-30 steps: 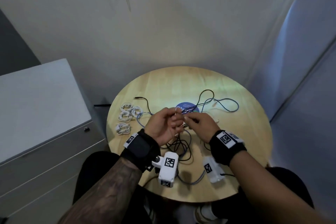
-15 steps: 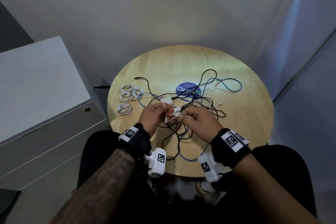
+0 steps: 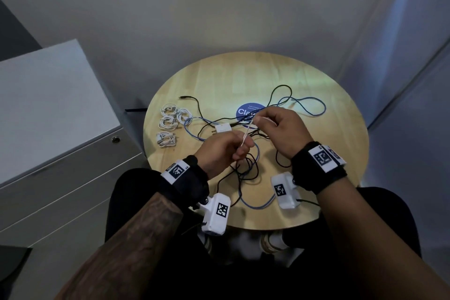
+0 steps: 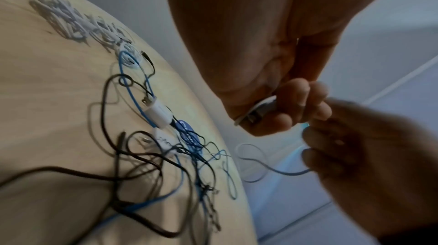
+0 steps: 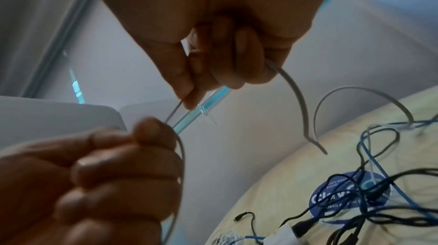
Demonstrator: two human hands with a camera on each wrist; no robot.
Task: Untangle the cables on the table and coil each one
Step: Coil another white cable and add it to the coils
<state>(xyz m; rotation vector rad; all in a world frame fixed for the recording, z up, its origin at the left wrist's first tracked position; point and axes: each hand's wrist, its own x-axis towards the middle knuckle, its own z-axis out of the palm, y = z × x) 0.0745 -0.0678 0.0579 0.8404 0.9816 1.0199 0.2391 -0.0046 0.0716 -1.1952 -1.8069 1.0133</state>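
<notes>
A thin white cable [image 3: 246,135] runs taut between my two hands above the round wooden table [image 3: 341,153]. My left hand [image 3: 233,151] grips its near end in curled fingers [image 4: 294,99]. My right hand [image 3: 267,119], farther out, pinches the cable between thumb and forefinger [image 5: 187,89]; the cable's slack [image 5: 296,95] hangs from that fist down to the table. Under the hands lies a tangle of black and blue cables [image 3: 246,165], and a blue cable [image 3: 314,109] loops off to the far right.
Several coiled white cables [image 3: 168,122] lie at the table's left edge. A white charger plug [image 3: 222,128] and a round blue sticker [image 3: 248,111] sit mid-table. A grey drawer cabinet [image 3: 48,117] stands at the left. Walls close in behind and at the right.
My hands were close together over the tangle. The right hand has drawn away from the left, pulling a stretch of white cable out between them.
</notes>
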